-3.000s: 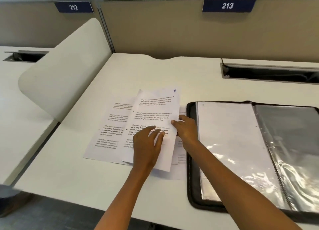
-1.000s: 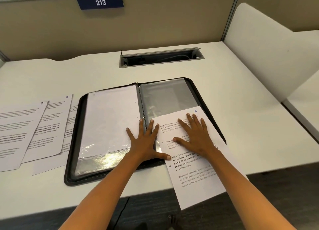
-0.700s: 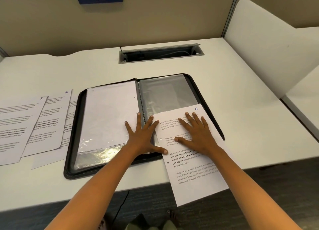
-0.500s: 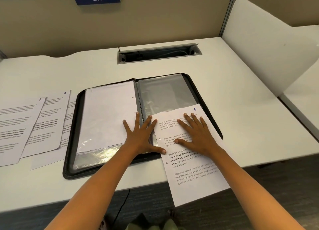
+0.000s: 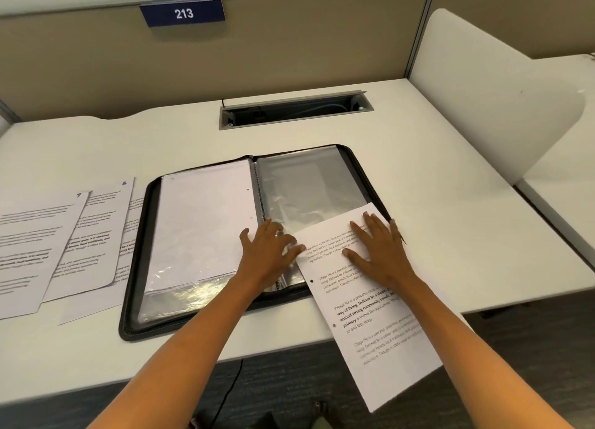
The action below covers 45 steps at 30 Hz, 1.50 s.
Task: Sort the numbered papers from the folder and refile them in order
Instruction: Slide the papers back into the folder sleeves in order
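Note:
A black zip folder (image 5: 357, 167) lies open on the white desk (image 5: 450, 235), showing clear plastic sleeves. The left sleeve (image 5: 199, 229) holds a white sheet. The right sleeve (image 5: 302, 187) looks empty. A printed paper (image 5: 373, 325) lies tilted over the folder's lower right corner and hangs past the desk's front edge. My right hand (image 5: 380, 251) presses flat on its top part and hides its number. My left hand (image 5: 267, 254) rests flat with spread fingers on the folder near the spine, its thumb at the paper's left corner.
Several numbered papers (image 5: 48, 241) lie overlapped on the desk to the left of the folder. A cable slot (image 5: 296, 109) is set into the desk behind the folder. A white divider (image 5: 483, 84) stands at the right, a beige partition with a sign 213 (image 5: 183, 13) behind.
The paper numbered 6 went from the pile at the left to the folder's right side. Over the last second both hands have stayed flat, with the right hand sliding up over the number.

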Tool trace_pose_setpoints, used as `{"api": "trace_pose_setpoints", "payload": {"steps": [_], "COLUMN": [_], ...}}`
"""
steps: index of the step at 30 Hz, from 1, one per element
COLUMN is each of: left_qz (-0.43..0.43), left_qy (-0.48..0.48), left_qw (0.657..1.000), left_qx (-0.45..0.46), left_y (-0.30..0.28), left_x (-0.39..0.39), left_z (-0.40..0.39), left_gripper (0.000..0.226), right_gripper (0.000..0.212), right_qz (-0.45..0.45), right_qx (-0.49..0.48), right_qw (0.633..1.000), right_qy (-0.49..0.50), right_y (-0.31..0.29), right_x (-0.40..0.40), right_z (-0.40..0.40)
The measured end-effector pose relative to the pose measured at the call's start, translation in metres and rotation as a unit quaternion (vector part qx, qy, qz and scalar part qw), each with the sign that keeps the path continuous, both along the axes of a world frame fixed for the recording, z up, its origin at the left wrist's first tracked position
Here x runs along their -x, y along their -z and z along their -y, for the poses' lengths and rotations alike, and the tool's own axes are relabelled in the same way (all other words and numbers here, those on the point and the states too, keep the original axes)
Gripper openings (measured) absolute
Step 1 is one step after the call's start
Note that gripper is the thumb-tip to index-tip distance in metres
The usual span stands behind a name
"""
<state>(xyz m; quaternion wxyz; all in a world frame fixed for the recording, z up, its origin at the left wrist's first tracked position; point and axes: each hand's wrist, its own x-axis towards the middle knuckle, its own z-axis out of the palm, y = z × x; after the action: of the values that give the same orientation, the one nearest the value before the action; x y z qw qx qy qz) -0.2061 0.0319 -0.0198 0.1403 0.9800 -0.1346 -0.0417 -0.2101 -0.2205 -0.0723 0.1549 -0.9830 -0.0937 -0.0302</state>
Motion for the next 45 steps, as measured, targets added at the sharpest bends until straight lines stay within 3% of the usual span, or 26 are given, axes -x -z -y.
{"api": "trace_pose_setpoints", "payload": {"steps": [5,8,13,16,20,26,31,33,40,45], "left_qz": [0.056,0.024,-0.105,-0.131,-0.130,-0.091,-0.125,-0.131,-0.135,-0.101], "left_qy": [0.001,0.012,0.046,0.056,0.054,0.012,0.054,0.052,0.022,-0.004], "left_qw": [0.995,0.991,0.984,0.978,0.978,0.975,0.976,0.975,0.968,0.966], "left_qx": [0.084,0.131,0.137,0.149,0.156,0.203,0.172,0.170,0.212,0.239], "left_y": [0.004,0.002,-0.002,-0.003,-0.002,0.000,-0.001,-0.001,-0.001,0.003], "left_x": [-0.014,-0.015,-0.014,-0.012,-0.013,-0.010,-0.005,-0.005,0.001,0.008], "left_z": [-0.001,0.003,0.016,0.020,0.021,0.024,0.023,0.023,0.025,0.021], "left_gripper": [0.020,0.021,0.054,0.063,0.058,0.012,0.044,0.045,0.011,0.004], "right_gripper": [0.084,0.076,0.051,0.061,0.070,0.072,0.075,0.077,0.074,0.069], "right_qz": [-0.022,-0.011,0.024,0.028,0.029,0.024,0.024,0.023,0.036,0.068], "right_qx": [-0.062,-0.117,-0.138,-0.091,-0.029,0.006,-0.006,-0.021,0.016,0.059], "right_qw": [0.994,0.989,0.986,0.988,0.986,0.980,0.986,0.992,0.987,0.976], "right_qy": [-0.082,-0.086,-0.084,-0.122,-0.160,-0.196,-0.166,-0.125,-0.154,-0.196], "right_y": [-0.004,-0.002,0.000,0.003,0.003,0.002,0.005,0.007,0.004,0.002], "right_x": [0.019,0.035,0.054,0.064,0.074,0.080,0.083,0.084,0.086,0.091], "right_z": [0.010,0.012,0.007,0.004,-0.003,-0.010,-0.006,-0.002,-0.001,-0.003]}}
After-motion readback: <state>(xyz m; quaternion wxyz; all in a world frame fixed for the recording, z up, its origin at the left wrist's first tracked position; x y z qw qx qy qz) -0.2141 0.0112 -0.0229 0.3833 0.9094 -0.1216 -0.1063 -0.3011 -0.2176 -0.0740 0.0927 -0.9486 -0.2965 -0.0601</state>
